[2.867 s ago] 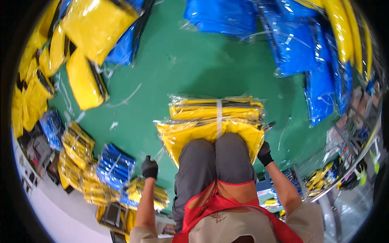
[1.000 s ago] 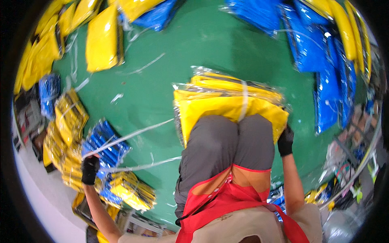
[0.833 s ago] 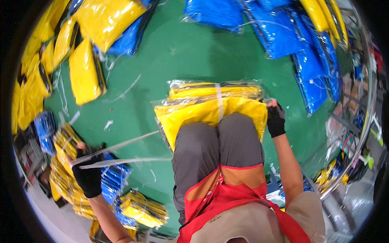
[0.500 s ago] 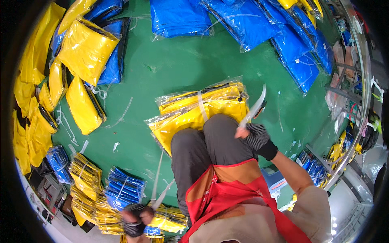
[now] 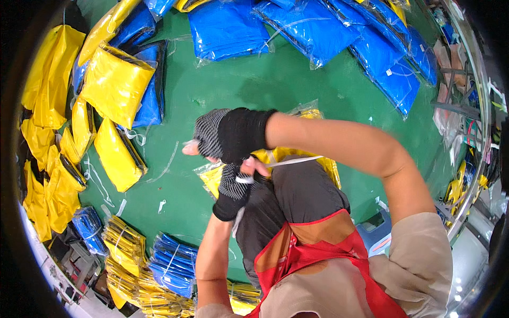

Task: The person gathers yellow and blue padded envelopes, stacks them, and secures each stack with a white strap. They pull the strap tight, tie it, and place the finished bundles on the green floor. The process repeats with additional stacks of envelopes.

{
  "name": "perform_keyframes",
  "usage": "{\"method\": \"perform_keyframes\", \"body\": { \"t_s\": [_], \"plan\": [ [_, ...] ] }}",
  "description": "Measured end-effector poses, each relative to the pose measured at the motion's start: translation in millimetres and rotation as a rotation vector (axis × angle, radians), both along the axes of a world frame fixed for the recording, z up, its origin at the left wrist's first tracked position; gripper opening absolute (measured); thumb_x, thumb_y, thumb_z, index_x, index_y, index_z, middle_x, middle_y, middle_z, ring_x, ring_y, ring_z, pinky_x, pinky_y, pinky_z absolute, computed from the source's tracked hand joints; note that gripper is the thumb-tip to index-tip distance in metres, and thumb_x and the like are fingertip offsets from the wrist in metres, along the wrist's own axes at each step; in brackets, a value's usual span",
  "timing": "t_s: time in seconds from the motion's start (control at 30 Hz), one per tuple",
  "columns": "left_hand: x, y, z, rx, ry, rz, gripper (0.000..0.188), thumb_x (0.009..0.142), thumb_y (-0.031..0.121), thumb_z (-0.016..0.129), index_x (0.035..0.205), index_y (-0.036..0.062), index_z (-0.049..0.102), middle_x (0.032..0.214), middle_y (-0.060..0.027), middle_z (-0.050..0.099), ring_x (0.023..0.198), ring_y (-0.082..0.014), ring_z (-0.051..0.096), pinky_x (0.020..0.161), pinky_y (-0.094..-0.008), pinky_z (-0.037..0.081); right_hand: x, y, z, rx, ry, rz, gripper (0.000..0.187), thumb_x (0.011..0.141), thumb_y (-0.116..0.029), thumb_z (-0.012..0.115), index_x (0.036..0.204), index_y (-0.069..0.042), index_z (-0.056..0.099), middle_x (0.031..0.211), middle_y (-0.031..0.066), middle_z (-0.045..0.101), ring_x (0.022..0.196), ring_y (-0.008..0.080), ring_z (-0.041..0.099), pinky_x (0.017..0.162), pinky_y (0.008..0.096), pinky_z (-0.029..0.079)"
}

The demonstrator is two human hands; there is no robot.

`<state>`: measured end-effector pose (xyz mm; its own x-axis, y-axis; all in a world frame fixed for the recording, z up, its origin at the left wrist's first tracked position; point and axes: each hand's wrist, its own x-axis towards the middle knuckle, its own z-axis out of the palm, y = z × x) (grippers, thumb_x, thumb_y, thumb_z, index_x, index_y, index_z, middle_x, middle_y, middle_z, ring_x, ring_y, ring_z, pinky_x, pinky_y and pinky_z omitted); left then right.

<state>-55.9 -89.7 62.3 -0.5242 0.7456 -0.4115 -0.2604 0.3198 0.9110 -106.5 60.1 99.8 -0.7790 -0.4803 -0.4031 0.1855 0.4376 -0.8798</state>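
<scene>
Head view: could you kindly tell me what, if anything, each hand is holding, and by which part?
The left hand holds the white strap partway along its length; whether the right hand also grips it cannot be told.

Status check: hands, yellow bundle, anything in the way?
Left hand holding white strap; right hand overlapping it in view, grip unclear. Bundle at the knees, partly hidden. Right forearm crosses in front of it.
</scene>
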Motion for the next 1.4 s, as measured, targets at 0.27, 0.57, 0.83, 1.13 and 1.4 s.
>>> {"method": "perform_keyframes", "body": {
  "t_s": [0.27,0.57,0.83,1.13,1.4],
  "plan": [
    [-34.2,-9.9,-111.9,-0.366,0.327,-0.153,0.044,0.090,0.039,0.041,0.076,0.0023,0.060,0.063,-0.0118,0.057,0.062,-0.0247,0.056,0.058,-0.0345,0.043,76.8,44.4,-167.2,0.605,-0.047,-0.079,0.022,0.070,-0.016,0.055,0.087,-0.002,0.059,0.085,0.0205,0.061,0.080,0.0350,0.059,0.073,0.0403,0.048],
    [-57.1,34.6,-138.8,-0.612,0.675,-0.670,0.025,0.078,0.034,0.052,0.083,0.0124,0.065,0.084,-0.0140,0.063,0.079,-0.0332,0.059,0.068,-0.0416,0.046,83.3,38.9,-159.9,0.573,-0.151,-0.236,0.042,0.073,-0.045,0.056,0.081,-0.005,0.065,0.082,0.0192,0.062,0.075,0.0320,0.062,0.068,0.0413,0.049],
    [-66.9,46.6,-167.7,-0.498,0.441,-0.611,0.027,0.082,0.035,0.054,0.085,0.0096,0.063,0.085,-0.0146,0.063,0.078,-0.0318,0.059,0.068,-0.0385,0.045,77.5,46.8,-203.1,0.078,-0.248,-0.307,0.033,0.066,-0.038,0.068,0.071,-0.005,0.066,0.063,0.0106,0.061,0.056,0.0204,0.055,0.055,0.0337,0.043],
    [-54.7,-73.6,-100.5,-0.515,0.428,0.128,0.041,0.079,0.036,0.061,0.099,0.0007,0.057,0.087,-0.0162,0.061,0.083,-0.0277,0.060,0.073,-0.0315,0.046,110.7,32.1,-140.8,0.223,0.038,-0.646,0.022,0.076,-0.024,0.050,0.071,-0.005,0.059,0.068,0.0174,0.057,0.066,0.0347,0.056,0.063,0.0420,0.045],
    [26.6,-151.1,-96.5,-0.607,0.266,-0.050,0.066,0.079,0.049,0.053,0.123,0.0041,0.034,0.110,-0.0184,0.055,0.099,-0.0355,0.054,0.081,-0.0391,0.043,118.2,-63.7,-115.4,-0.174,-0.014,-1.172,0.025,0.083,-0.026,0.056,0.081,-0.001,0.061,0.068,0.0151,0.059,0.063,0.0274,0.058,0.062,0.0346,0.045]
  ]
}}
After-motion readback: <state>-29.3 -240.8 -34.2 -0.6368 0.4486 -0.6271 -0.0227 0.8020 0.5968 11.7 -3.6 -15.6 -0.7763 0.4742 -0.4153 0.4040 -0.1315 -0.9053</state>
